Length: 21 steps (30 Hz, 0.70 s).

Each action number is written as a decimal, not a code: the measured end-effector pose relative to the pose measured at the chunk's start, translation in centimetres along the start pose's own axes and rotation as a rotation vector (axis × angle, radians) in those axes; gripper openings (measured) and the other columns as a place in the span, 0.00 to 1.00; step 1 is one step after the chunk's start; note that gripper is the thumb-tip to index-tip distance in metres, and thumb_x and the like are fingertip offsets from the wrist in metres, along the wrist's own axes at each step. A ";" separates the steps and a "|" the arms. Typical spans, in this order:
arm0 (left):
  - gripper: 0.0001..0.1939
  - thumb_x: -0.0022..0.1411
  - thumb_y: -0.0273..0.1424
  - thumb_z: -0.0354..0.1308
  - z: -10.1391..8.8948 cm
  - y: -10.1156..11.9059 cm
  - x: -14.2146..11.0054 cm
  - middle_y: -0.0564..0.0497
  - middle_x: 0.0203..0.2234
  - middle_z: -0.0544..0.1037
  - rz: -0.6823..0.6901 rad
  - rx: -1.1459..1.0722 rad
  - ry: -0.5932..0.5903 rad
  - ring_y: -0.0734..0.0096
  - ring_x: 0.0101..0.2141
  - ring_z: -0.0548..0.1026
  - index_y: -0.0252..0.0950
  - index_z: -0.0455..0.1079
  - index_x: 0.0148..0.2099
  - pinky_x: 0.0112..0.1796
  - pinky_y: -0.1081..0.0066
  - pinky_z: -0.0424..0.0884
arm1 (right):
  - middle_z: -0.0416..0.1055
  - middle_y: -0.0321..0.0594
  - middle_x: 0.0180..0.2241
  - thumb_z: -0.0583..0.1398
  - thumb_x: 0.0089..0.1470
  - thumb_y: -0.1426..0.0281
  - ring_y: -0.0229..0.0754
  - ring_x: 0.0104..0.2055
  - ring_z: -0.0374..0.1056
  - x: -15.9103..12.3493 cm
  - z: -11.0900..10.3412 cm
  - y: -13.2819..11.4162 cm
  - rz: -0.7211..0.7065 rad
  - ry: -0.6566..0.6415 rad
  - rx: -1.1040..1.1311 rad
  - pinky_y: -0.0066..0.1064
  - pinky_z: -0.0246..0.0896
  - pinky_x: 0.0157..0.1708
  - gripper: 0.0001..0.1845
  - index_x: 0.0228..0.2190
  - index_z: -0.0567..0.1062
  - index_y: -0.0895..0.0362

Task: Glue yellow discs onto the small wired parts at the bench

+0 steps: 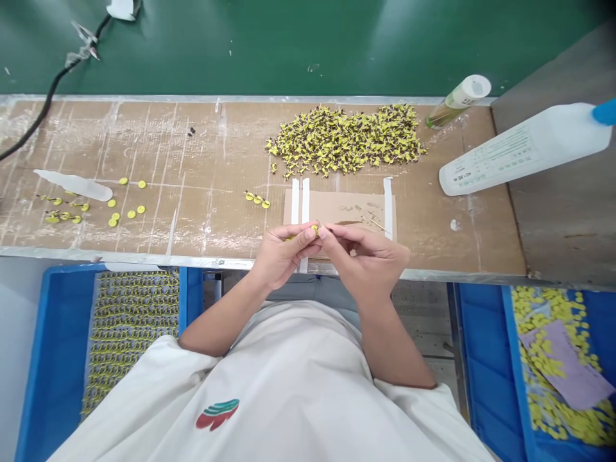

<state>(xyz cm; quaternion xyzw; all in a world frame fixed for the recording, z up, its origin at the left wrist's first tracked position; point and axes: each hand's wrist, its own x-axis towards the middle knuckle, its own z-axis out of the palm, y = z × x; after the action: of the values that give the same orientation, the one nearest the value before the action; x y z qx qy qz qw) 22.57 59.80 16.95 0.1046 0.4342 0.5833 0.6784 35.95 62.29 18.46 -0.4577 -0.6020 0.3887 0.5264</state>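
Note:
My left hand (283,253) pinches a small yellow piece (314,229) between thumb and forefinger. My right hand (369,258) is closed too, its thumb and fingertips meeting the left ones at this piece. A tiny dark bit shows at the right fingertips; what they grip is mostly hidden. Both hands are over the front edge of a cardboard pad (337,202) with white tape strips. On the pad lies a thin stick (380,226), close to my right hand. Left of the pad sit a few yellow discs with small dark figures attached (257,199).
Behind the pad spreads a heap of small yellow-and-dark figures (346,141). Loose yellow discs (131,214) lie near a white pointed bottle (79,185). At right are a clear tube (457,102) and a white bottle (524,151). Blue bins (62,333) flank me below.

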 end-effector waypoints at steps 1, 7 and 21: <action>0.16 0.44 0.36 0.77 0.1 0.0 0.0 0.47 0.35 0.84 -0.013 -0.008 -0.006 0.76 0.34 0.81 0.33 0.82 0.34 0.40 0.79 0.77 | 0.79 0.34 0.30 0.70 0.51 0.69 0.38 0.27 0.70 0.0 0.0 -0.1 -0.006 0.006 -0.001 0.32 0.65 0.24 0.06 0.34 0.83 0.49; 0.14 0.47 0.35 0.75 0.6 -0.2 0.3 0.48 0.37 0.83 -0.064 -0.052 -0.077 0.78 0.36 0.80 0.32 0.82 0.35 0.41 0.82 0.75 | 0.79 0.34 0.29 0.71 0.49 0.69 0.38 0.27 0.72 0.3 -0.4 -0.4 0.020 0.044 0.023 0.31 0.66 0.24 0.06 0.33 0.83 0.51; 0.15 0.48 0.33 0.75 1.4 -0.6 0.4 0.53 0.26 0.80 -0.124 -0.097 -0.093 0.85 0.26 0.76 0.31 0.81 0.38 0.32 0.86 0.73 | 0.80 0.39 0.28 0.73 0.44 0.68 0.43 0.27 0.77 1.7 -1.2 -0.4 0.169 0.000 0.156 0.32 0.79 0.29 0.08 0.28 0.82 0.56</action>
<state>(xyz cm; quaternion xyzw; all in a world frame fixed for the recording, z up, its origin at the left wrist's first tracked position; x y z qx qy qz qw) 23.98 60.49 17.19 0.0715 0.3792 0.5552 0.7368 37.00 63.80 19.52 -0.4644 -0.5291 0.4773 0.5259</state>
